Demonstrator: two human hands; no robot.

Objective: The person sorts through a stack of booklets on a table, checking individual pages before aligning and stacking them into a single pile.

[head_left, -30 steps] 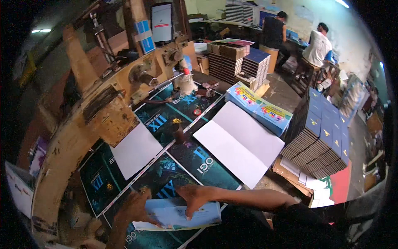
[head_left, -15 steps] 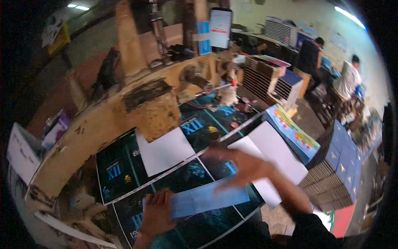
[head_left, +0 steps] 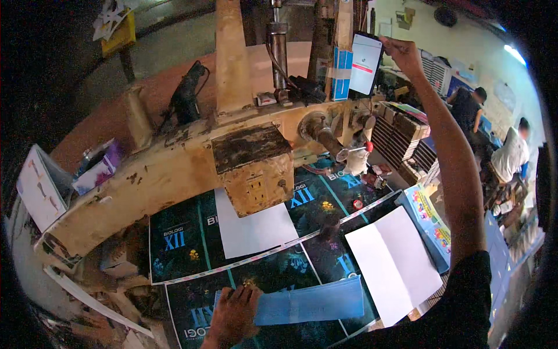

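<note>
Dark printed sheets (head_left: 261, 267) lay beneath a blue paper strip (head_left: 311, 302). Over its left end rested the left hand (head_left: 235, 317), its grip unclear; the right hand (head_left: 404, 56), fingers curled, met the upper-right corner of a phone (head_left: 363, 67), whether gripping I couldn't tell.

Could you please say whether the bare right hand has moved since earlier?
Yes: the right hand has risen from the long blue paper strip to beside the upper right corner of the black rectangular phone.
</note>
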